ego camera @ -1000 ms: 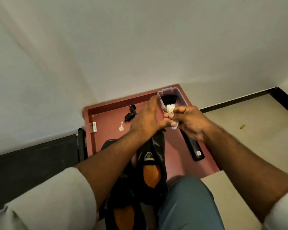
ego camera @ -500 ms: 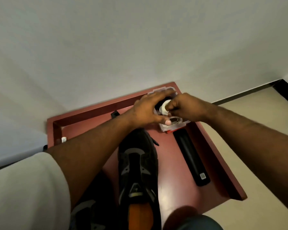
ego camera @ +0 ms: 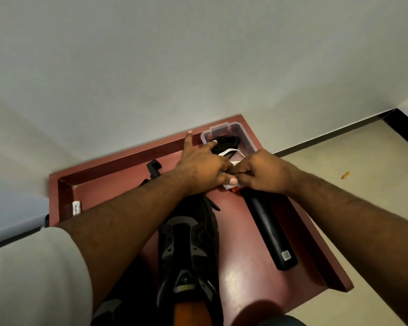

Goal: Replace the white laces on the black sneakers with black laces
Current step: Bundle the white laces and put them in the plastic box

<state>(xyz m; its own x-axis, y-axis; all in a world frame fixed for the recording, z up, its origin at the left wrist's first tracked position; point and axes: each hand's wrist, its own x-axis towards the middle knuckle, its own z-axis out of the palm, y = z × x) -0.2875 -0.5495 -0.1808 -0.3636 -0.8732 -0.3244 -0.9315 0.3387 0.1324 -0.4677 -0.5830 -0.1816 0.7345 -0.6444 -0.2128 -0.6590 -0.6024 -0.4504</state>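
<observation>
White lace (ego camera: 229, 152): we see it looped in the clear plastic box (ego camera: 246, 140) at the far right corner of the red tray table (ego camera: 250, 231), lying on top of a dark coil we take to be the black laces (ego camera: 226, 141). One end of the white lace runs toward us into the gap between the two hands.

Right hand (ego camera: 260, 174): fingers curled tight at the near rim of the box, and we read them as pinching the bunched white lace. Likely purpose: pack the removed lace down so it stays in the box.

Left hand (ego camera: 204, 167): fingers straight and spread, two fingertips reaching over the far left rim of the box, thumb at the near rim just beside the right hand. We judge it is steadying the box, not gripping anything.

Black sneaker (ego camera: 190, 241): lies in the middle of the tray, toe pointing far, directly near-side of the hands, within easy reach for re-lacing. No white lace shows on it; eyelet detail is too dark to settle. A second sneaker (ego camera: 108, 309) shows partly at the near left under the left forearm.

Other items: long black bar-shaped device (ego camera: 270, 234) right of the sneaker; small black clip (ego camera: 154, 168) far left; white labelled tube (ego camera: 76, 208) at the left wall of the tray.
</observation>
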